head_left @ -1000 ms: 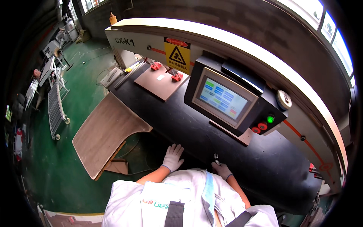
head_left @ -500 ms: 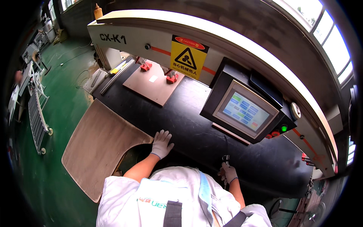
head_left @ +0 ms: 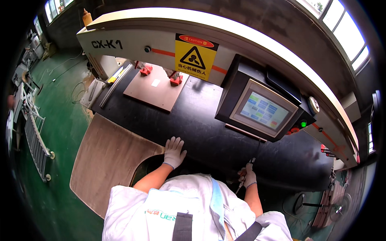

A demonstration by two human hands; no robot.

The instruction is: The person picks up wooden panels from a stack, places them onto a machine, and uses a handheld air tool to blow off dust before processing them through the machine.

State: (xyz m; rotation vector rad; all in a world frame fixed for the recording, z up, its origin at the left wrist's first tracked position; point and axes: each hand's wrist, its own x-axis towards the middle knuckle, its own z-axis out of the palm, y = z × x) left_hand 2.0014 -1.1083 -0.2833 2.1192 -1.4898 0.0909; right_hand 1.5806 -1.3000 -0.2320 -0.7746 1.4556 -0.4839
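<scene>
Black tabletop [head_left: 197, 120] offers passage between board [head_left: 155, 95] and console [head_left: 262, 109].

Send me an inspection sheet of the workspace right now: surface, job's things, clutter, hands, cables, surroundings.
Surface: black tabletop, faintly scuffed.
Job's things: small metal-tipped tool in the right hand; curved brown board at the tabletop's left front.
Clutter: small yellow item near the far left end, kind unclear.
Hands: both gloved; left hand flat at the tabletop's front edge, right closed around the tool.
Cables: thin cable on the floor, left.
Surroundings: machine beam overhead, lit touchscreen, roller stand at left.
</scene>
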